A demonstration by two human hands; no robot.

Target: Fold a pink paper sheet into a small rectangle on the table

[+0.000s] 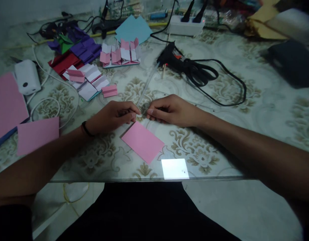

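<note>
My left hand [119, 113], with a dark band at the wrist, is closed, its thumb and fingertips drawn together. Right beneath those fingertips is the top corner of a pink paper sheet [143, 142], which lies slanted on the patterned tabletop [101, 154]. Whether the fingers grip that corner cannot be made out. Facing it across a small gap, my right hand [166, 110] is also closed, thumb against curled fingers. Anything between its fingers is hidden. A small folded pink paper piece [109, 90] rests beyond my left hand.
Folded white and pink papers [90, 80], purple ones [86, 50] and a pink-white row [120, 53] lie behind. A glue gun [169, 55] with coiled cord sits beyond my right hand. Pink sheets [39, 134] and a white adapter [27, 77] are left. A power strip [185, 26] stands behind.
</note>
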